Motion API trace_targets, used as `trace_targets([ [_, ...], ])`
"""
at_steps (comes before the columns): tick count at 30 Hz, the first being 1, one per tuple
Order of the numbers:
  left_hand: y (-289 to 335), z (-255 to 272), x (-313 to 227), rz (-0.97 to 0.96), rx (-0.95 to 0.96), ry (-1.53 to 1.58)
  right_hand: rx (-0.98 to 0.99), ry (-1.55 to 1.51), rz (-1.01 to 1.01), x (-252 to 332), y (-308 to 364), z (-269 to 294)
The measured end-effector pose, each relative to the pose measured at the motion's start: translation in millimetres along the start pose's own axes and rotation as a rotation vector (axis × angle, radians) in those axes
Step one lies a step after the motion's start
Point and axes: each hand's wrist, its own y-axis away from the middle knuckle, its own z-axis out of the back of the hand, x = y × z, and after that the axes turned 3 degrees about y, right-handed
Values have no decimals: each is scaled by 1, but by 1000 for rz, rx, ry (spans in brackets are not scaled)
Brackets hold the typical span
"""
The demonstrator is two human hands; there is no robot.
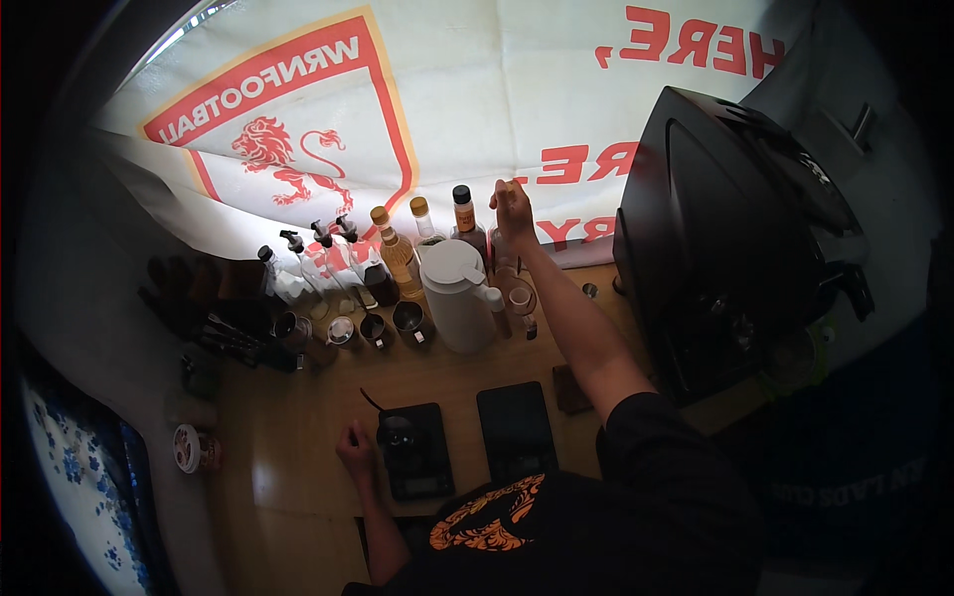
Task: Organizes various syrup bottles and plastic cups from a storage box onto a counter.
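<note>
- Far right hand is up at the bottles, fingers curled, right above a clear vessel; whether they're pinching it, I can't tell!
- Near left, the left hand folds its fingers, nothing visible inside, beside the black scale.
- Bottles line the far edge, probably leaving the scale closer.

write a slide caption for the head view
Right hand raised beside a black-capped bottle behind a white jug, left hand near a black spouted pot on a flat black scale.
</note>
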Motion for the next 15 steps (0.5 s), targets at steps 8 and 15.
trace_targets([
  [8, -4, -4, 3, -16, 31, 1, -381, -57, -60, 21, 58, 38],
  [15, 3, -3, -13, 10, 25, 14, -88, -95, -236, 47, 243, 85],
])
